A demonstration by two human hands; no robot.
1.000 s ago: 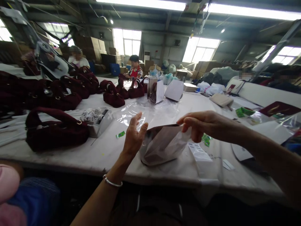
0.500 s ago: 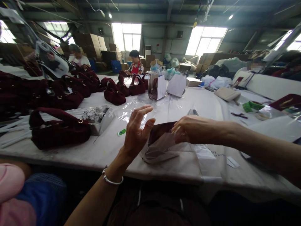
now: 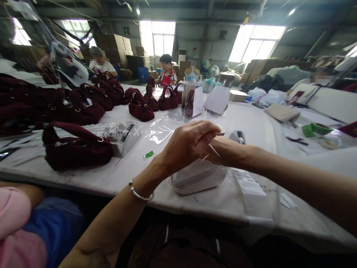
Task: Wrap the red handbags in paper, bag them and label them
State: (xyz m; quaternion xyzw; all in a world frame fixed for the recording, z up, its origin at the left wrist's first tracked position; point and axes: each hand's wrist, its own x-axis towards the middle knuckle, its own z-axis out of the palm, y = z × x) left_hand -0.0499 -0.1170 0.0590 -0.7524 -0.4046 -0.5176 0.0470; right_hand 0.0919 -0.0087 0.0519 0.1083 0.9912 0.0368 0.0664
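A pale wrapped bundle (image 3: 199, 176) in clear plastic rests near the table's front edge, below both hands. My left hand (image 3: 191, 143) bends over its top with the fingers pressed together; what they hold, if anything, is hidden. Touching it from the right, my right hand (image 3: 223, 150) is partly covered by the left, and its fingertips cannot be made out. A thin pale strip (image 3: 214, 149) sticks out between the hands, with a small dark edge above it. To the left lies a dark red handbag (image 3: 79, 150) with its handle up.
More dark red handbags (image 3: 141, 106) stand at the back left. A small green packet (image 3: 149, 154) lies left of the bundle. Green tape (image 3: 316, 130) and a beige flat piece (image 3: 281, 111) are on the right. People sit across the table (image 3: 192, 208).
My left hand has moved right and over, from spread fingers beside the bundle to touching my right hand. The dark red piece on the bundle is now mostly hidden. The view has shifted slightly.
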